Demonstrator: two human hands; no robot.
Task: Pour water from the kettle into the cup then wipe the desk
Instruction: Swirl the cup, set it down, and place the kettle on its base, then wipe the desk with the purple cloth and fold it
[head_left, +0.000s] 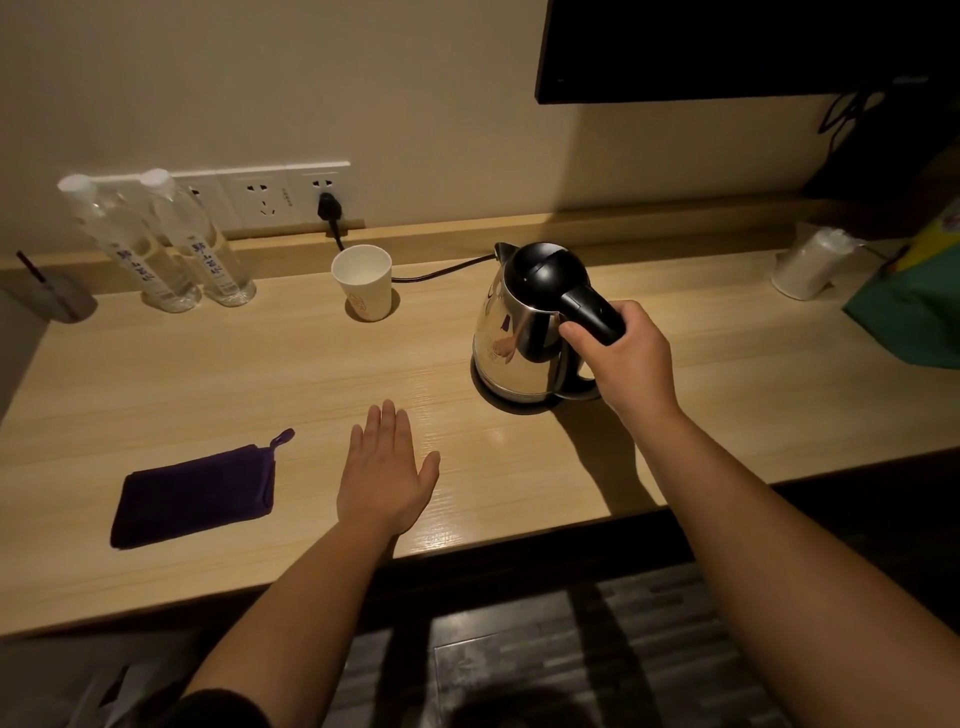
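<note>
A steel kettle (514, 332) with a black lid and handle stands on its black base at the middle right of the wooden desk (260, 374). My right hand (618, 358) is closed around the kettle's handle. A white paper cup (363, 283) stands upright to the left of the kettle, near the wall. My left hand (387, 475) lies flat and open on the desk, palm down, holding nothing. A folded dark purple cloth (195, 493) lies on the desk just left of that hand.
Two clear water bottles (161, 239) stand at the back left under wall sockets (291, 195), where the kettle's cord is plugged in. A roll of white paper (810, 265) and a green bag (914, 306) sit at the far right. A dark screen (727, 47) hangs above.
</note>
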